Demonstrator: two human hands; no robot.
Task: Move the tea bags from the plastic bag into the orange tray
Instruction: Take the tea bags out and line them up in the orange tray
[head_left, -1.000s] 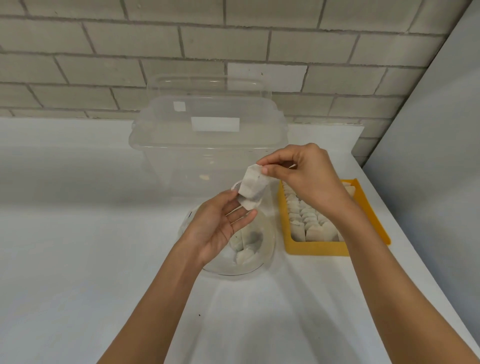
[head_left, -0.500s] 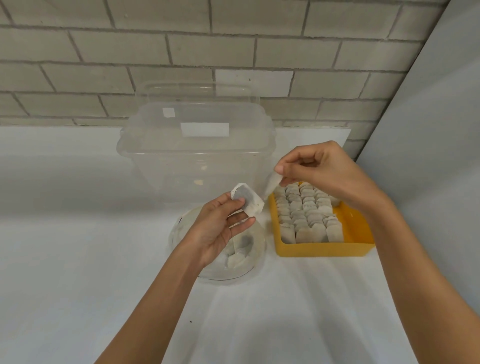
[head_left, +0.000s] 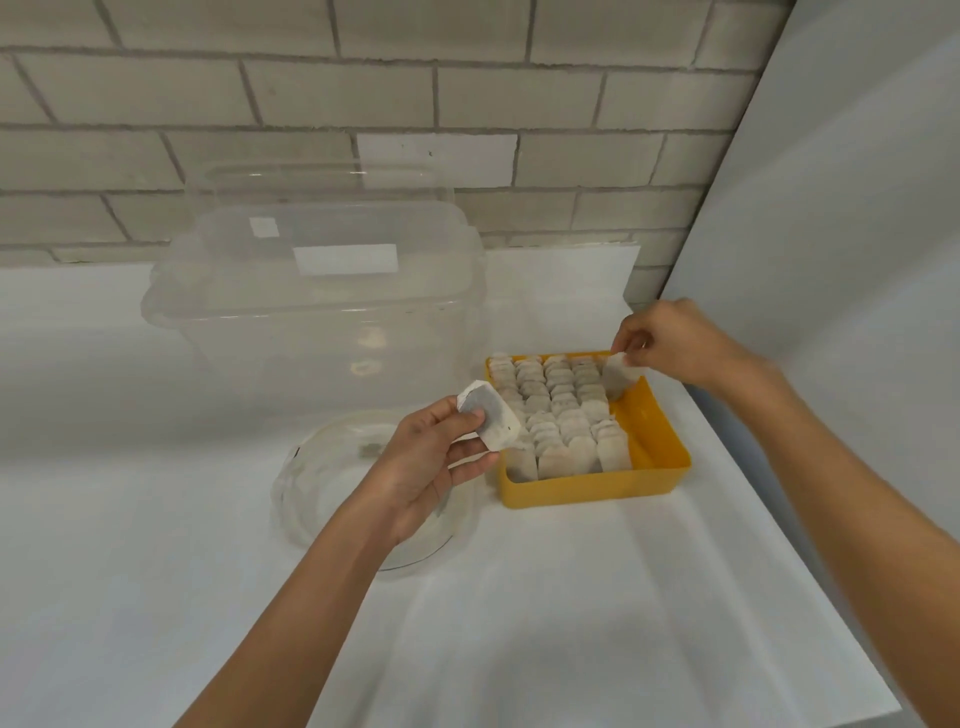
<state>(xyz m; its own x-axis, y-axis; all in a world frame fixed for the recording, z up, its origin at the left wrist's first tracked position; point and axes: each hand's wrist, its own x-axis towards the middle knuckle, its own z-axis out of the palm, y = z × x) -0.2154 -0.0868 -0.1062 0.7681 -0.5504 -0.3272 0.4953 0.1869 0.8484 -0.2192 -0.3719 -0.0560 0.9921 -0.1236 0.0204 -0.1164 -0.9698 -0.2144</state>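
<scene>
R hand (head_left: 670, 345) moved over orange tray (head_left: 657, 452) w/ tea bag (head_left: 618, 376) — L hand (head_left: 431, 457) grip pinches another bag (head_left: 491, 421).

No text, brand, number or sign can be read anywhere. The clear plastic container (head_left: 317, 312) beyond the left hand (head_left: 431, 457) carries two white labels, a larger one (head_left: 345, 259) and a small one (head_left: 263, 226), both blank from here. The tea bags show no legible print.

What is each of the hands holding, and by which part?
Left hand: a tea bag, pinched at one end. Right hand: another tea bag, by its top edge, over the orange tray.
</scene>
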